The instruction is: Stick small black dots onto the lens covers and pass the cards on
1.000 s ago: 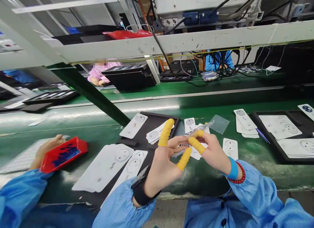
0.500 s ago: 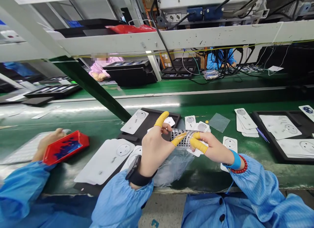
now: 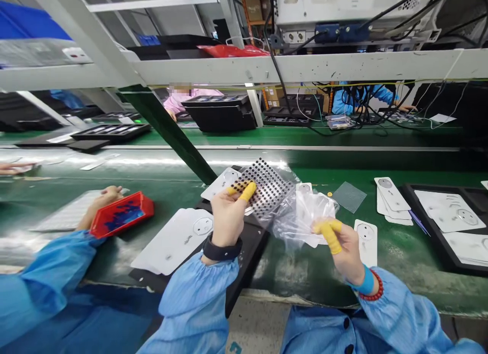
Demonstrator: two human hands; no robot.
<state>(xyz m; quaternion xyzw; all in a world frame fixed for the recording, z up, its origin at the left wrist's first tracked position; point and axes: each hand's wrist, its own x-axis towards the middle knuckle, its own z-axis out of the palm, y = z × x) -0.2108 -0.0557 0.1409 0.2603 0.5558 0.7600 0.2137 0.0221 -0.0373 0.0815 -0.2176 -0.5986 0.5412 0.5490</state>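
Note:
My left hand (image 3: 231, 206), with yellow finger cots, pinches the left edge of a clear sheet of small black dots (image 3: 263, 186). Between thumb and finger, my right hand (image 3: 341, 242) grips a crumpled clear plastic bag (image 3: 305, 211), also in yellow cots. The bag overlaps the right part of the dotted sheet; whether the sheet is still partly inside it I cannot tell. Beneath my hands are white cards with a round print, one of them (image 3: 224, 183) behind my left hand on a black tray (image 3: 251, 239).
A co-worker's hand (image 3: 107, 196) is by a red bin (image 3: 125, 214) of blue pieces at left. White sheets (image 3: 171, 242) lie beside my left forearm. At right are a black tray (image 3: 438, 252), stacked cards (image 3: 391, 196) and a clear film square (image 3: 348, 196). A green post (image 3: 179, 140) slants down ahead.
The dotted sheet, rolled or folded between my hands before, is now spread out flat. My hands have moved apart, and my right hand has drawn the bag up and to the right.

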